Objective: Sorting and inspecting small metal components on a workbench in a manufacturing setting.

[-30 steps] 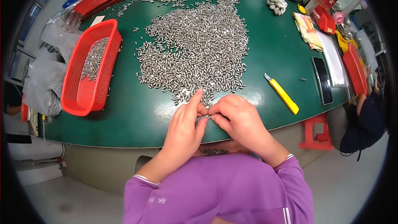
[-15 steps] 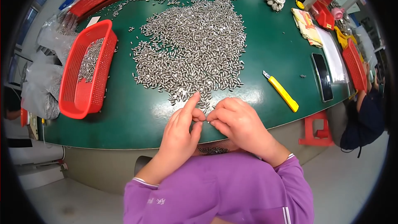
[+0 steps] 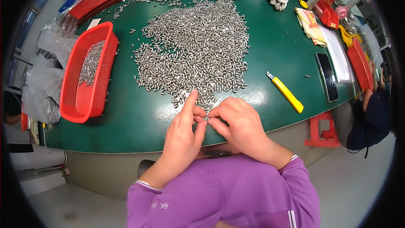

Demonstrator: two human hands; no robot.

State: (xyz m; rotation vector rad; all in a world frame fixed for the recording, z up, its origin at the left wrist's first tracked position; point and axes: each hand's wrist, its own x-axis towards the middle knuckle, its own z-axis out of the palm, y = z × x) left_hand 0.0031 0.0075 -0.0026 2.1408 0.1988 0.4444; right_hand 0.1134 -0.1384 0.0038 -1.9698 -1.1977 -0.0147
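Note:
Near the front edge of the table, my left hand [image 3: 182,127] and my right hand [image 3: 239,121] meet at the fingertips. A tiny silvery metal part [image 3: 206,118] shows where the thumbs and fingers of both come together, pinched between them. The left index finger points away toward the pile. Just beyond the fingers lies a wide heap of small shiny metal parts with pointed ends [image 3: 198,55], spread over the green table [image 3: 261,38]. Below the table edge, by my purple shirt, more dark small parts [image 3: 217,153] show in a partly hidden holder.
A red plastic basket [image 3: 72,97] with metal parts stands at the left. A yellow utility knife [image 3: 287,95] and a black phone [image 3: 327,77] lie at the right. White gloves [image 3: 277,0] lie at the far right. Another person [image 3: 371,116] sits beyond the table's right end.
My right hand has shifted slightly left, closing the small gap between the fingertips. The metal part now shows between both hands.

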